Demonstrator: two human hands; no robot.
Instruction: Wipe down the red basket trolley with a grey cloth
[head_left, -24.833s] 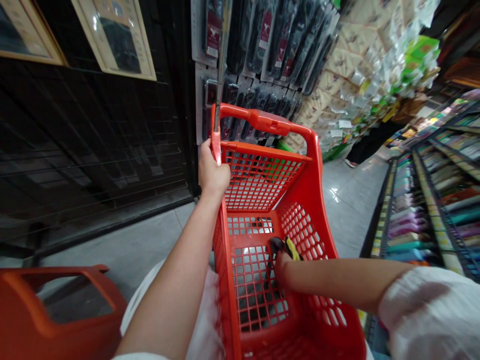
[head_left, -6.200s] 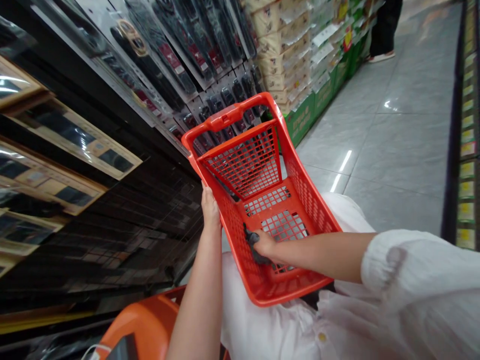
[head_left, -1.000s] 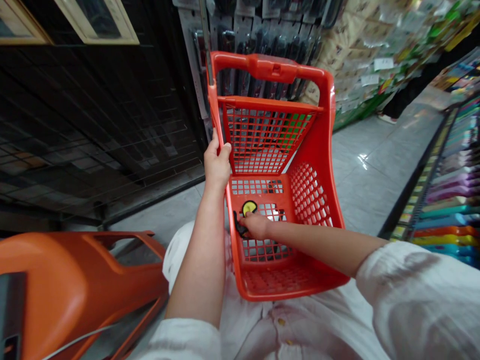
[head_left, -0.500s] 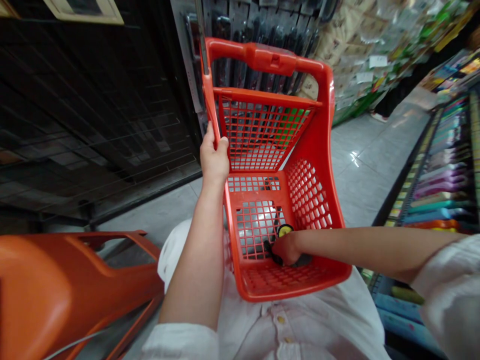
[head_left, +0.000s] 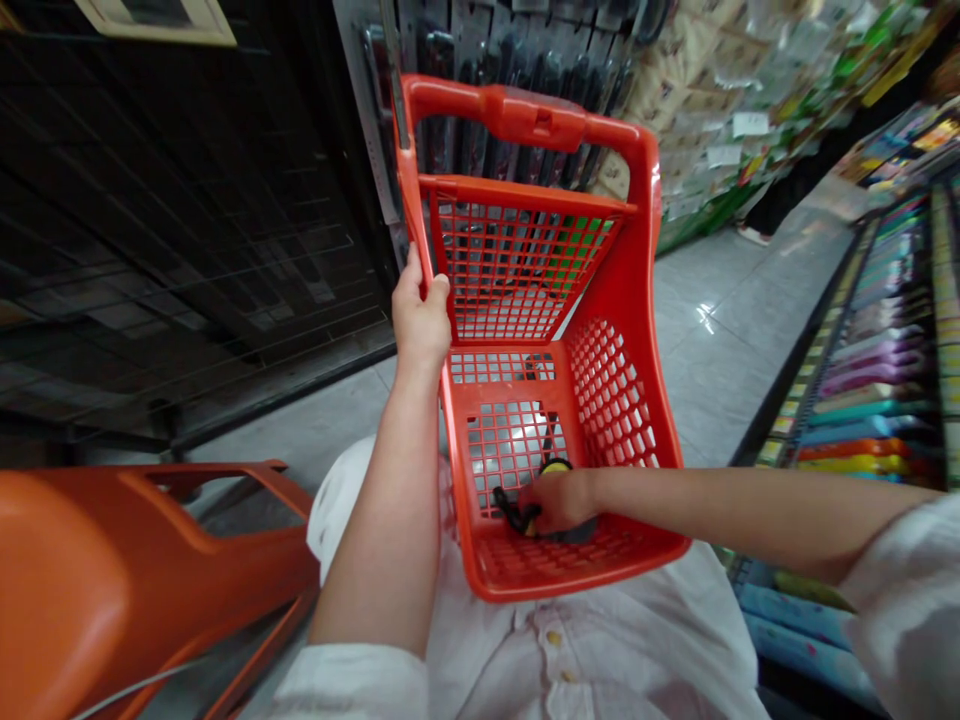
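A red plastic shopping basket cart [head_left: 615, 265] with lattice walls stands tilted against my front. My left hand [head_left: 421, 320] is closed around its left rim, thumb on the inner side. Deep in the basket, my right hand [head_left: 559, 500] has its fingers wrapped round a black item [head_left: 511, 512]. A round yellow face with a black edge [head_left: 556, 466] shows just behind the hand. Whether it belongs to the same item is hidden, and so is the item's kind. A dark grey patch shows below the palm.
An orange plastic cart [head_left: 67, 580] stands close on my left. Dark wire shelving [head_left: 187, 220] rises behind it. Packaged goods [head_left: 517, 60] hang ahead. To the right is a rack of colourful items [head_left: 862, 400]. A person's dark trouser leg [head_left: 795, 175] shows on the tiled floor [head_left: 720, 330].
My right hand has shifted left and slightly down inside the basket, carrying the black item left. The left hand keeps its hold on the rim. The whole view has shifted slightly.
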